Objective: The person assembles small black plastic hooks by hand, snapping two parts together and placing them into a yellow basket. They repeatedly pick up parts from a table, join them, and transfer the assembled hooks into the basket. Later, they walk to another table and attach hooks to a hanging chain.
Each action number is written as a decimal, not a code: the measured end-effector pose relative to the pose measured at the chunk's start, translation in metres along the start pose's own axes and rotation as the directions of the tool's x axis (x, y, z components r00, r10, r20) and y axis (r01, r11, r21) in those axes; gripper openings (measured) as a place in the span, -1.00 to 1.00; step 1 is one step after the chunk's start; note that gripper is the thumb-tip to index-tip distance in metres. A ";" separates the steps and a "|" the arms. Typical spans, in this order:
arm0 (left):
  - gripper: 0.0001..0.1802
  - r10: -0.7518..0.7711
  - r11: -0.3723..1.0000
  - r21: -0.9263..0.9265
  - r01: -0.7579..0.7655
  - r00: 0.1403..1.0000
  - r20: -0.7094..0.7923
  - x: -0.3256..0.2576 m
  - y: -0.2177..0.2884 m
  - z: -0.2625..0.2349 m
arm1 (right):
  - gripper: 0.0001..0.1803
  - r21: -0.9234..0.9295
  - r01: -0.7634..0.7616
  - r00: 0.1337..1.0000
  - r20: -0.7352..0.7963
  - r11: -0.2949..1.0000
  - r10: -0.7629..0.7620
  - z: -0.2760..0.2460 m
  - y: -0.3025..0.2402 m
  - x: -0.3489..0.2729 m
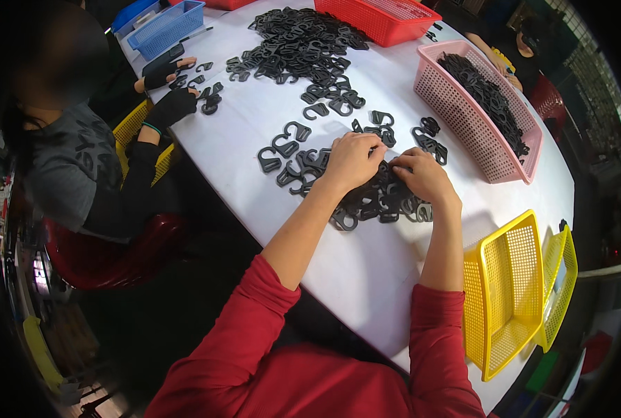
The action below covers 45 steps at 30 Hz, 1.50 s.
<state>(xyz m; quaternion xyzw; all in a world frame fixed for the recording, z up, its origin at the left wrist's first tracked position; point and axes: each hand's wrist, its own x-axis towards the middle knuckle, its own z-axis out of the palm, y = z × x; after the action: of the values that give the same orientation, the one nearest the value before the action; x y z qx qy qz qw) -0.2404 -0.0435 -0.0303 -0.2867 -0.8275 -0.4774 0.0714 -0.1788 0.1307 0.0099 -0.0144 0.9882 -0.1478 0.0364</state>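
Loose black plastic hooks (pixel 345 221) lie in a pile on the white table, under and around both hands. My left hand (pixel 354 161) is closed over the upper part of this pile, thumb and fingers pinched on a black plastic hook that mostly hides beneath them. Just to its right, my right hand (pixel 425 175) curls its fingers down among the hooks; what they grip is hidden. The two hands are close but apart. A few separate hooks (pixel 297 131) lie left of my left hand, and a small cluster (pixel 430 143) sits beyond my right hand.
A large heap of hooks (pixel 300 42) covers the far table. A pink basket (pixel 457 115) full of black pieces stands right, with a yellow basket (pixel 505 292) nearer me. Red (pixel 394 28) and blue baskets (pixel 164 31) stand farther off. At left, a co-worker's gloved hands (pixel 171 104) handle hooks.
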 end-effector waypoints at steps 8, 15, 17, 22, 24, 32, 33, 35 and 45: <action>-0.78 0.018 0.978 -0.207 0.014 0.988 0.153 -0.033 0.056 -0.037 | -0.74 0.001 -0.178 0.959 -0.223 0.984 0.174 -0.064 -0.047 -0.119; -0.81 0.026 0.928 0.349 0.130 0.912 -0.410 -0.044 -0.060 -0.090 | -0.73 0.185 -0.462 0.605 -0.649 0.867 0.461 -0.105 0.011 -0.307; -0.74 -0.120 0.843 0.429 0.325 0.891 -0.438 -0.035 -0.085 -0.082 | -0.71 0.161 -0.631 0.470 -0.698 0.759 0.540 -0.094 0.070 -0.376; -0.55 -0.134 0.789 0.552 0.270 0.952 -0.274 -0.013 -0.092 -0.069 | -0.42 0.140 -0.776 0.331 -0.740 0.615 0.586 -0.026 0.139 -0.443; -0.55 -0.065 0.874 0.466 0.138 0.983 -0.169 -0.003 -0.096 -0.057 | -0.23 0.675 -0.340 0.307 -0.578 0.655 0.756 -0.010 0.158 -0.446; -0.58 0.076 0.980 0.189 -0.065 0.996 -0.048 -0.024 -0.017 0.029 | -0.21 0.909 -0.032 0.265 -0.392 0.415 0.881 0.004 0.149 -0.458; -0.56 0.096 0.986 0.138 -0.093 0.995 -0.011 -0.027 -0.005 0.036 | -0.22 0.902 -0.012 0.242 -0.416 0.431 0.877 0.009 0.154 -0.462; -0.50 0.147 0.988 0.043 -0.149 0.988 0.047 -0.035 0.007 0.049 | -0.24 0.894 -0.016 0.234 -0.431 0.447 0.871 0.007 0.139 -0.465; -0.55 0.279 0.906 -0.391 -0.166 0.926 0.253 -0.106 0.128 -0.074 | -0.28 0.787 0.154 0.236 -0.617 0.598 0.751 -0.013 -0.048 -0.473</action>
<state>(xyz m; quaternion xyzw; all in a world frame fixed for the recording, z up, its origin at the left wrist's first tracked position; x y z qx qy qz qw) -0.0948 -0.0998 0.0632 -0.4581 -0.6877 -0.5605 -0.0558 0.2928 0.1068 0.0681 0.3064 0.6401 -0.4879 -0.5084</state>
